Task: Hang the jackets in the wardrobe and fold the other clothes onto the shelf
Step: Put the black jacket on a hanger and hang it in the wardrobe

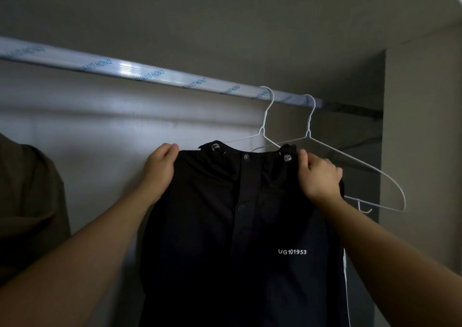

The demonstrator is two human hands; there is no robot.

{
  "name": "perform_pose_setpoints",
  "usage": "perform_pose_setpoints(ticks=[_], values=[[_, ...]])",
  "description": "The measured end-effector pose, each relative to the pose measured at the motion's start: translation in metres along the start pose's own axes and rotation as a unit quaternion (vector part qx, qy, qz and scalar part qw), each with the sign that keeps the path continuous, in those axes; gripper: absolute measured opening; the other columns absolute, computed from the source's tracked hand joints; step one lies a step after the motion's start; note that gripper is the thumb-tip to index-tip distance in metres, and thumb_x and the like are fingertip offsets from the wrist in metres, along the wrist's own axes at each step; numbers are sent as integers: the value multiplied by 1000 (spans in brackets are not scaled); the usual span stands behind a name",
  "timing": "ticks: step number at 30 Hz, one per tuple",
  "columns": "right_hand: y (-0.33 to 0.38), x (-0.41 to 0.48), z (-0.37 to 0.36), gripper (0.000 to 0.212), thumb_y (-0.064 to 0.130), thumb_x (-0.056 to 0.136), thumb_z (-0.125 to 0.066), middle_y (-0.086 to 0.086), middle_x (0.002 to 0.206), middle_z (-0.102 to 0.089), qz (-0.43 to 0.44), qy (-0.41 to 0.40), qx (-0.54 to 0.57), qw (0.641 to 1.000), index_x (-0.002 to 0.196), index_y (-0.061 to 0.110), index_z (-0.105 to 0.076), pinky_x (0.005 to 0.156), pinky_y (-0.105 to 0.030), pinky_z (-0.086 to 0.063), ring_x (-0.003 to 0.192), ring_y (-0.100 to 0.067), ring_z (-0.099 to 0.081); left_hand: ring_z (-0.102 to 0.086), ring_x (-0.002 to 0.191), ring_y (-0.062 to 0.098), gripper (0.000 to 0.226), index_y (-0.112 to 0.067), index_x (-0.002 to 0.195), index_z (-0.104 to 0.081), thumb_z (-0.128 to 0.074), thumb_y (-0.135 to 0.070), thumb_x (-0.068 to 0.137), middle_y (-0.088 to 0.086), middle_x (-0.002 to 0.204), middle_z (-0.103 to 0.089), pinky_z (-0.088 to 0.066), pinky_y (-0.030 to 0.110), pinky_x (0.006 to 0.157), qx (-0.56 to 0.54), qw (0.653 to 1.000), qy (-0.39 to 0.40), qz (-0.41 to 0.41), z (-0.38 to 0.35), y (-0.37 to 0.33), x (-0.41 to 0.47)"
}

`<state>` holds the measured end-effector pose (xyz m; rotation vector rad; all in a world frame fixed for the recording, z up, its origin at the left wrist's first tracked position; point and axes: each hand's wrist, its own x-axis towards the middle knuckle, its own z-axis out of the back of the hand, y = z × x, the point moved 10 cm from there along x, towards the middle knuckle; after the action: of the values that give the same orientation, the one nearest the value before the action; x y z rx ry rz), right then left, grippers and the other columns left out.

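A black jacket [225, 226] with metal snaps and white lettering on the chest hangs spread out in front of me. My left hand [160, 169] grips its left shoulder and my right hand [318, 176] grips its right shoulder. Two white wire hangers hook over the wardrobe rod [150, 74]. The left hanger [265, 126] is just behind the jacket's collar, its lower part hidden by the cloth. The right hanger [370, 169] hangs bare beside my right hand.
The rod is wrapped in printed plastic film and runs from upper left to the wardrobe's right side panel [420, 151]. An olive-brown garment [27, 201] hangs at the left edge. The white back wall [87, 126] lies behind.
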<state>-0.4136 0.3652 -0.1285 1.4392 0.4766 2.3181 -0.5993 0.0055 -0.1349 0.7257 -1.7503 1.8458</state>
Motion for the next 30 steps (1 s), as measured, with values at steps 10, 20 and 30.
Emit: perform_pose_setpoints(ticks=[10,20,30], values=[[2,-9,-1,51,47,107,-24,-15,98,-69,6,14,3,1000,89,15,-59,102,-50,-35,105,-38,-57,-58,108,27,24,-11,121,-69,-58,-14,100,6,113,-68,-44,32,93,304,903,13,-303,-28,-71,-31],[-20,-24,16,51,65,96,-44,-7,100,-71,-39,43,75,996,100,20,-68,89,-43,-53,101,-30,-63,-55,103,33,35,-6,111,-65,-65,-38,96,15,108,-60,-43,37,84,308,939,-54,-141,-8,-46,-23],[-69,-46,23,31,38,107,-33,-15,103,-62,-116,70,152,979,104,14,-53,77,-36,-41,88,-31,-58,-48,124,36,43,-14,131,-57,-61,-11,88,11,135,-55,-38,48,103,360,921,-79,-124,-26,-65,-46]])
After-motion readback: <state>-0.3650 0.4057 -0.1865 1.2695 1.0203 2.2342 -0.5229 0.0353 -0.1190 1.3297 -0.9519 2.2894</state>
